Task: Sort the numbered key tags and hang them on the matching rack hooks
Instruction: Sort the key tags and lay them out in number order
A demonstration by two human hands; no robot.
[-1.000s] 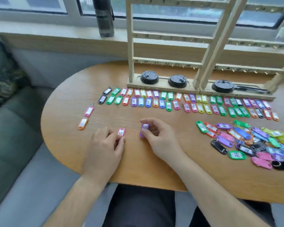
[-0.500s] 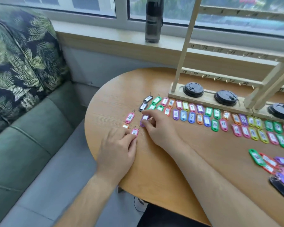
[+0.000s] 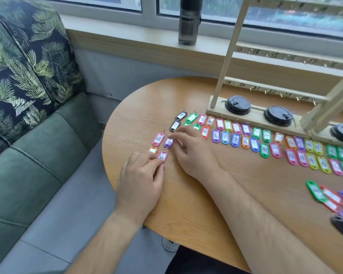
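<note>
Right hand (image 3: pixel 190 155) pinches purple tag (image 3: pixel 168 142) (left hand (image 3: pixel 141 184) touches pink tag (image 3: pixel 162 156)).

my left hand (image 3: pixel 141 180): slid the lower pink tag (image 3: pixel 162 156) leftward, now just beside the orange tag (image 3: pixel 152 150) | my right hand (image 3: pixel 192 153): brought the purple tag (image 3: pixel 168 142) over, now beside the upper pink tag (image 3: pixel 158 139) | my view swung left

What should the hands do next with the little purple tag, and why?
Probably the right hand should let go of the purple plastic key tag: it seems to lie flat on the wooden table, beside the pink tag marked 25. The left hand touches a second pink tag just below, likely next in that small group.
</note>
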